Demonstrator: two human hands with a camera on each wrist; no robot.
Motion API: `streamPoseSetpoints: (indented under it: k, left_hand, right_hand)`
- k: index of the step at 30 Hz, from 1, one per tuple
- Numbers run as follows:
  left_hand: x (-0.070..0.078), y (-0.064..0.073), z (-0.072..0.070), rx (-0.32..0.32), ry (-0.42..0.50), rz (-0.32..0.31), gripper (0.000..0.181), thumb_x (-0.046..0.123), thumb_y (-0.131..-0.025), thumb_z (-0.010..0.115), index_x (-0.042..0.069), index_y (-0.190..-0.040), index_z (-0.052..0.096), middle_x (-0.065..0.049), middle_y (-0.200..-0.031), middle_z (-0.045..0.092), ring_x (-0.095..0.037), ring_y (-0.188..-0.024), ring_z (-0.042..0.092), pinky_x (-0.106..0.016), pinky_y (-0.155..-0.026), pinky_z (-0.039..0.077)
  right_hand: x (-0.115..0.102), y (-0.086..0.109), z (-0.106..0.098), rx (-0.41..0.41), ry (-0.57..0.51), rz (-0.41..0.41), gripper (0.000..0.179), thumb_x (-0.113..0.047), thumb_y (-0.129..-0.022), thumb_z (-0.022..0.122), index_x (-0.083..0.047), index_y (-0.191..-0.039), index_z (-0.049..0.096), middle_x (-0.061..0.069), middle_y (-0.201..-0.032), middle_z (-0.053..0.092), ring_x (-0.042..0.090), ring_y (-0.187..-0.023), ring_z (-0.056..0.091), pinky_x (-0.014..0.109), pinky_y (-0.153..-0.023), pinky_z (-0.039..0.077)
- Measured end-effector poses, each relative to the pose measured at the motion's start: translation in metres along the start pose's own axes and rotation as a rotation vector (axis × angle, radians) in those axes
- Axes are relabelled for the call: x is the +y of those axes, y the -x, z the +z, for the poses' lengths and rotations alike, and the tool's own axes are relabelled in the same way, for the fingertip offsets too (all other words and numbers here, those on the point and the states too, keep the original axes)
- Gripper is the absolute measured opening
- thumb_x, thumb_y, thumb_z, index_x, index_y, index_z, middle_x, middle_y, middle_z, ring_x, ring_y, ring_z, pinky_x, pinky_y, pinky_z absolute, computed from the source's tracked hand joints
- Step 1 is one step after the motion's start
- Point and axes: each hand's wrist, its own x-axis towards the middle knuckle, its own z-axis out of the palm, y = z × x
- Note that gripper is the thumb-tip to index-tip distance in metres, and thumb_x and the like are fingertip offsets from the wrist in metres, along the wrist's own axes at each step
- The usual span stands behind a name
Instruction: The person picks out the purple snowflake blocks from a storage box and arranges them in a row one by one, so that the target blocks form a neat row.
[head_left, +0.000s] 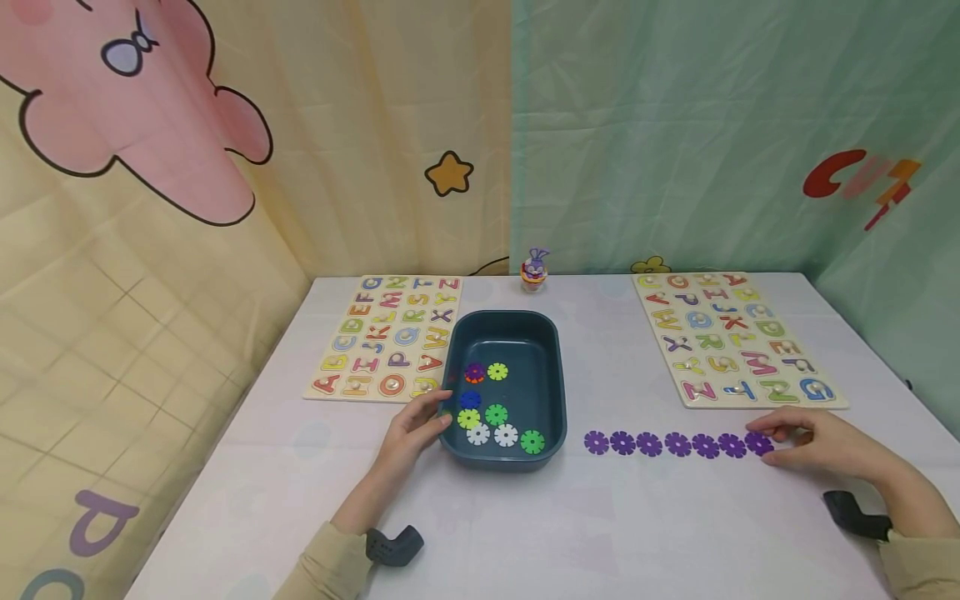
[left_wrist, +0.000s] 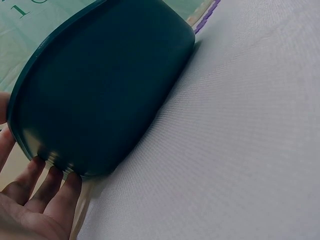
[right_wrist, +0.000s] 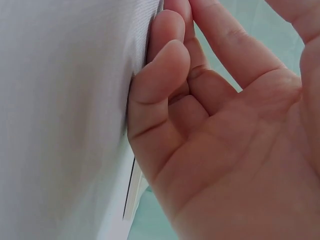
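My left hand [head_left: 414, 425] grips the left side of a dark blue plastic tub [head_left: 553, 358], with fingertips against its wall in the left wrist view. Inside the tub lie several notched plastic discs: green [head_left: 532, 442], white [head_left: 506, 435], yellow [head_left: 497, 372], blue [head_left: 470, 400] and purple over orange. To the tub's right, several purple notched discs [head_left: 677, 444] form a straight row on the table. At the row's right end my right hand [head_left: 825, 446] holds the last purple disc [head_left: 760, 443] between thumb and index finger. That disc is hidden in the right wrist view.
One wooden alphabet board [head_left: 375, 342] lies left of the tub, partly behind it. Another alphabet board [head_left: 727, 342] lies beyond the disc row at the right. A small purple rabbit figure [head_left: 534, 271] stands at the back edge of the white table [head_left: 525, 533], before printed curtains.
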Motion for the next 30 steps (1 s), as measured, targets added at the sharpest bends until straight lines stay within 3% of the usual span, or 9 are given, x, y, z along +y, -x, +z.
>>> streamPoseSetpoints:
  k: [10,19,22,27,30]
  left_hand:
    - [0.001,0.0,0.001,0.006,0.002,-0.005,0.048,0.023,-0.087,0.065,0.008,-0.131,0.052,-0.002,-0.148,0.035,-0.027,-0.138,0.027,-0.045,-0.106,0.034]
    - [0.0,0.0,0.0,0.008,0.0,-0.009,0.048,0.023,-0.087,0.065,0.009,-0.131,0.052,-0.002,-0.147,0.036,-0.027,-0.137,0.027,-0.047,-0.106,0.033]
    - [0.0,-0.001,0.0,-0.001,0.0,-0.008,0.048,0.023,-0.087,0.066,0.008,-0.131,0.052,-0.002,-0.148,0.034,-0.027,-0.138,0.027,-0.046,-0.106,0.034]
    - [-0.001,-0.001,-0.001,0.003,-0.004,-0.011,0.047,0.023,-0.087,0.065,0.009,-0.131,0.052,-0.003,-0.149,0.033,-0.027,-0.138,0.027,-0.046,-0.105,0.034]
    - [-0.001,-0.001,-0.001,0.003,-0.001,-0.007,0.047,0.022,-0.088,0.065,0.009,-0.131,0.052,-0.004,-0.149,0.032,-0.027,-0.137,0.028,-0.046,-0.105,0.034]
  right_hand:
    - [-0.003,0.0,-0.001,-0.001,0.004,-0.005,0.03,-0.011,-0.077,0.076,-0.002,-0.104,0.068,-0.01,-0.085,0.058,0.006,-0.073,0.048,0.02,-0.056,0.041]
    - [-0.028,-0.009,-0.008,0.026,0.103,0.164,0.048,-0.032,-0.078,0.076,-0.002,-0.114,0.064,0.002,-0.095,0.062,0.002,-0.075,0.051,0.02,-0.063,0.047]
    - [-0.04,-0.018,-0.01,0.046,0.103,0.129,0.044,-0.031,-0.082,0.073,-0.004,-0.115,0.064,0.003,-0.096,0.063,0.002,-0.077,0.052,0.02,-0.065,0.048]
    - [-0.071,-0.042,-0.011,0.074,0.085,-0.003,0.035,-0.027,-0.084,0.071,-0.007,-0.113,0.065,0.001,-0.097,0.064,0.003,-0.08,0.054,0.021,-0.066,0.049]
    - [-0.095,-0.064,-0.009,0.041,0.044,-0.072,0.032,-0.026,-0.086,0.069,-0.009,-0.113,0.065,-0.001,-0.095,0.064,0.007,-0.079,0.055,0.023,-0.063,0.05]
